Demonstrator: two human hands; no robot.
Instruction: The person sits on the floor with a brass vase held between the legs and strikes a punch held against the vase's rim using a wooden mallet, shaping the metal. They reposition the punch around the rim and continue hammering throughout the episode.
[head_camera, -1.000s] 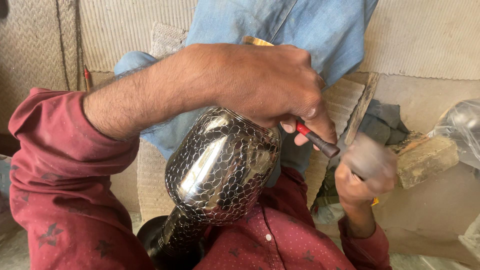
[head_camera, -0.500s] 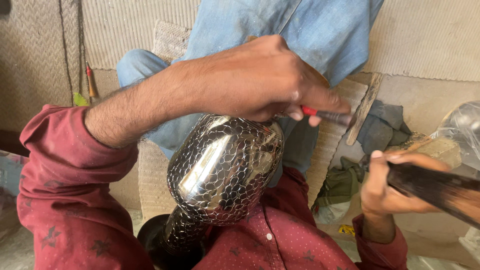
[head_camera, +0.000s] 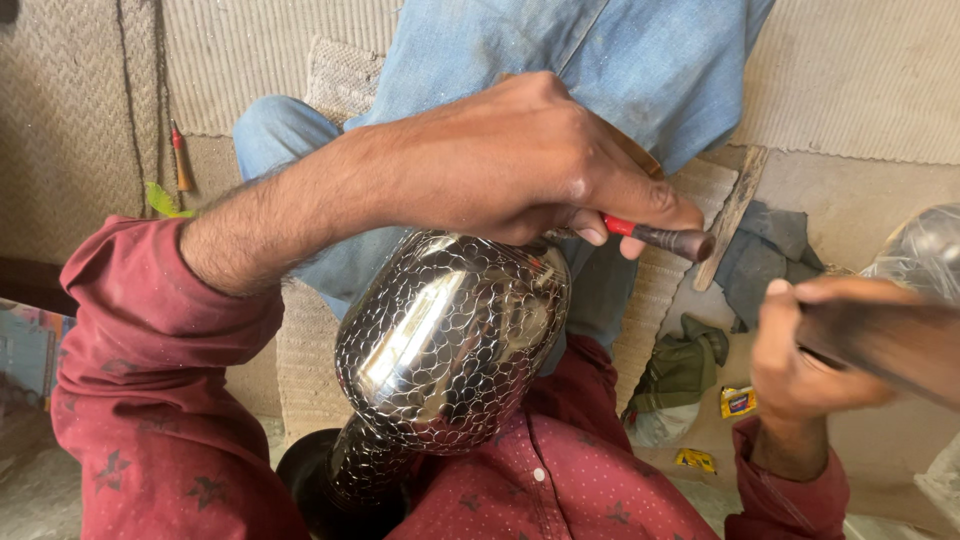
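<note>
Hammer (head_camera: 880, 345) swung back — left hand (head_camera: 520, 160) grip pins chisel (head_camera: 660, 238) to vase (head_camera: 450, 340).

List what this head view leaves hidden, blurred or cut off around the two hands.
- Tip of the red-handled punch: hidden under the left hand.
- Dark tool in the right hand: motion-blurred, its end cut by the right edge.
- Metal vase base: cut by the bottom edge.
- Clear bag: contents blurred.

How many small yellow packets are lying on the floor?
2: one yellow packet beside the green cloth, another nearer, by the right hand's wrist. Others may be hidden.
</note>
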